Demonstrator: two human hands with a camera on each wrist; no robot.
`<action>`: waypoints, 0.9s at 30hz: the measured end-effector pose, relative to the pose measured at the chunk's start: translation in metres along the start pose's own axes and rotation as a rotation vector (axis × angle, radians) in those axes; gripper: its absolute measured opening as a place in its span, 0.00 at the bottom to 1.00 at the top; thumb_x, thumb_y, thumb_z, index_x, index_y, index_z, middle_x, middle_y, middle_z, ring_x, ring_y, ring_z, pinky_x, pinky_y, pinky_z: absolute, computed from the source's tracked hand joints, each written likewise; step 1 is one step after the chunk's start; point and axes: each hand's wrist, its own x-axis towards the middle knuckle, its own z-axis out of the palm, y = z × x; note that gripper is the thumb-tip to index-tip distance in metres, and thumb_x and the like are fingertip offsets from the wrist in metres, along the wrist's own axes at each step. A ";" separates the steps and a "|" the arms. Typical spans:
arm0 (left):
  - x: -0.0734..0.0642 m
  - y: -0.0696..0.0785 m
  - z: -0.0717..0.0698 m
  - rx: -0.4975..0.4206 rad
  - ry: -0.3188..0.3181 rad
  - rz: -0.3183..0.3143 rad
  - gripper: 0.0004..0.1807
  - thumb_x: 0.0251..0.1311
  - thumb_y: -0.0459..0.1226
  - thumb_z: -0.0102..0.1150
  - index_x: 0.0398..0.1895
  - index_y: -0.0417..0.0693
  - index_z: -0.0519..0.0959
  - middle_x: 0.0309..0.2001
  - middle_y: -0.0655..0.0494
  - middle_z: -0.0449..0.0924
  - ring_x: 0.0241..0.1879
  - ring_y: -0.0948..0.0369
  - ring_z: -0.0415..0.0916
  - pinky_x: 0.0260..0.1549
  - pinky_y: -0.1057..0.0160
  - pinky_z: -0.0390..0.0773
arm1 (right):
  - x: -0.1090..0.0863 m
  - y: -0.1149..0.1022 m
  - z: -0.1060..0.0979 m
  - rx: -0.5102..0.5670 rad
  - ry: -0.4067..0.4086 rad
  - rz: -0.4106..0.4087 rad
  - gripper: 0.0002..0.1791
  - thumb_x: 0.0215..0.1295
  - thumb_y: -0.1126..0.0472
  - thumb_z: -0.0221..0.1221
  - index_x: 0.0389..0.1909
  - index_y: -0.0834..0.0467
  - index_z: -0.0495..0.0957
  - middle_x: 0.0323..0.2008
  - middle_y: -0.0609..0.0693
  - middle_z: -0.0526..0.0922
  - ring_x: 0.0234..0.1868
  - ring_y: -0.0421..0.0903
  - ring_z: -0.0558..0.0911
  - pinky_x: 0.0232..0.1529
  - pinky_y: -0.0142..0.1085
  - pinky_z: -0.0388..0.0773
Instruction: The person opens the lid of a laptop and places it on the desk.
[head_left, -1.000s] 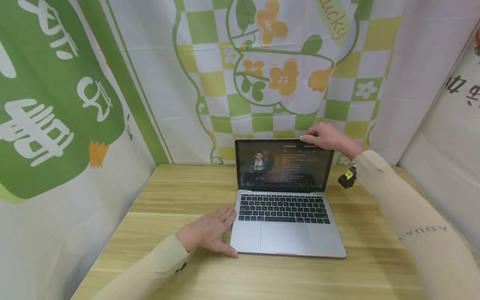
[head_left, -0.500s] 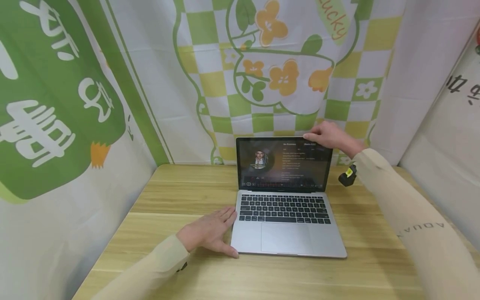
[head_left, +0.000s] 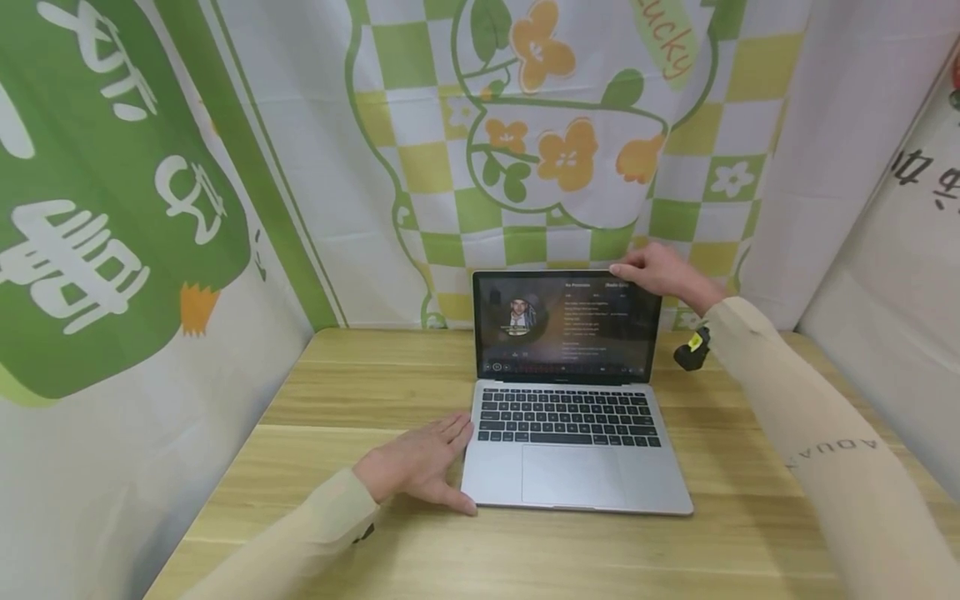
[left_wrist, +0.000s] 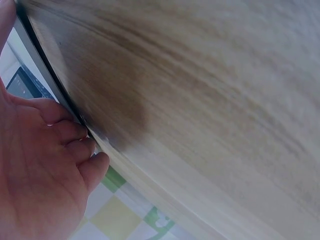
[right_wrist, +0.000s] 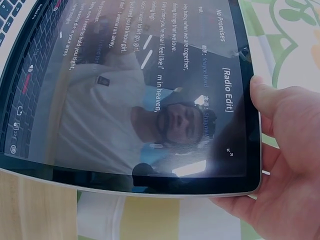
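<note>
A silver laptop point(head_left: 573, 475) stands unfolded on the wooden table, its screen point(head_left: 600, 333) lit with a dark music page and song lyrics. My right hand point(head_left: 660, 273) grips the screen's upper right corner. In the right wrist view, the thumb point(right_wrist: 265, 95) lies at the front edge of the bezel and the other fingers reach behind the lid. At the laptop base's left side rests my left hand point(head_left: 420, 458), palm down in the head view, fingers extended and touching the edge, thumb spread toward the front corner. The left wrist view shows its fingertips point(left_wrist: 95, 167) along the laptop's side.
The laptop sits near the middle of the wood-grain table point(head_left: 337, 367). Behind it hangs a green and white checked curtain point(head_left: 420, 167), close to the back of the screen. More printed cloth point(head_left: 97, 208) hangs at the left side.
The screen has tilted back slightly, its top edge moving away, and my right hand has moved a little with it. My left hand has stayed at the base's side.
</note>
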 end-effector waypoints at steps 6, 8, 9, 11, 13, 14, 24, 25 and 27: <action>0.000 -0.002 0.000 -0.001 0.012 0.000 0.69 0.44 0.81 0.44 0.78 0.39 0.48 0.79 0.41 0.41 0.79 0.49 0.43 0.76 0.54 0.53 | 0.004 0.002 0.003 0.039 0.024 0.001 0.22 0.73 0.46 0.52 0.29 0.59 0.81 0.17 0.45 0.67 0.21 0.44 0.65 0.25 0.37 0.63; 0.000 -0.002 0.000 -0.002 0.011 -0.003 0.69 0.44 0.81 0.44 0.78 0.40 0.48 0.79 0.42 0.41 0.79 0.49 0.43 0.76 0.54 0.53 | 0.005 0.003 0.004 0.044 0.035 -0.008 0.22 0.73 0.47 0.52 0.29 0.60 0.80 0.17 0.46 0.67 0.22 0.45 0.65 0.26 0.37 0.63; 0.000 -0.002 0.000 -0.002 0.010 -0.005 0.69 0.44 0.81 0.44 0.78 0.40 0.48 0.79 0.42 0.41 0.79 0.49 0.43 0.76 0.54 0.52 | 0.006 0.004 0.005 0.045 0.043 -0.012 0.21 0.73 0.48 0.52 0.29 0.60 0.80 0.18 0.47 0.69 0.23 0.46 0.66 0.27 0.38 0.63; 0.001 -0.002 0.000 -0.002 0.007 -0.006 0.69 0.44 0.81 0.44 0.78 0.40 0.48 0.79 0.42 0.41 0.79 0.49 0.43 0.76 0.54 0.52 | 0.007 0.005 0.007 0.043 0.052 -0.019 0.20 0.74 0.49 0.51 0.31 0.60 0.81 0.21 0.48 0.72 0.26 0.47 0.68 0.29 0.38 0.64; 0.001 -0.001 0.000 -0.002 0.004 -0.006 0.69 0.44 0.81 0.45 0.78 0.40 0.48 0.79 0.42 0.41 0.79 0.49 0.43 0.76 0.54 0.52 | 0.007 0.006 0.008 0.043 0.053 -0.017 0.20 0.74 0.49 0.51 0.34 0.61 0.82 0.24 0.50 0.75 0.28 0.48 0.70 0.31 0.38 0.65; 0.001 -0.001 0.000 -0.002 0.003 -0.006 0.69 0.44 0.81 0.45 0.78 0.40 0.48 0.79 0.42 0.41 0.79 0.49 0.43 0.76 0.54 0.52 | 0.008 0.007 0.008 0.046 0.050 -0.015 0.20 0.74 0.49 0.51 0.35 0.61 0.83 0.26 0.51 0.77 0.29 0.49 0.70 0.32 0.39 0.66; 0.000 0.001 -0.001 -0.007 -0.001 -0.003 0.69 0.44 0.81 0.45 0.77 0.39 0.48 0.79 0.41 0.41 0.79 0.49 0.43 0.76 0.54 0.53 | 0.012 0.012 0.010 0.067 0.022 0.038 0.23 0.74 0.47 0.50 0.44 0.62 0.83 0.34 0.56 0.82 0.36 0.52 0.74 0.37 0.41 0.70; 0.000 0.001 -0.001 -0.008 -0.002 -0.002 0.69 0.44 0.81 0.45 0.77 0.39 0.48 0.79 0.41 0.41 0.79 0.49 0.42 0.76 0.54 0.53 | 0.012 0.012 0.011 0.072 0.019 0.044 0.23 0.74 0.47 0.50 0.45 0.62 0.83 0.35 0.57 0.83 0.37 0.52 0.75 0.38 0.42 0.70; 0.000 0.001 -0.001 -0.009 -0.003 -0.001 0.69 0.44 0.81 0.45 0.77 0.39 0.48 0.79 0.41 0.41 0.79 0.49 0.43 0.76 0.54 0.53 | 0.013 0.014 0.013 0.081 0.018 0.052 0.23 0.74 0.47 0.50 0.46 0.62 0.83 0.37 0.58 0.83 0.38 0.52 0.75 0.39 0.42 0.71</action>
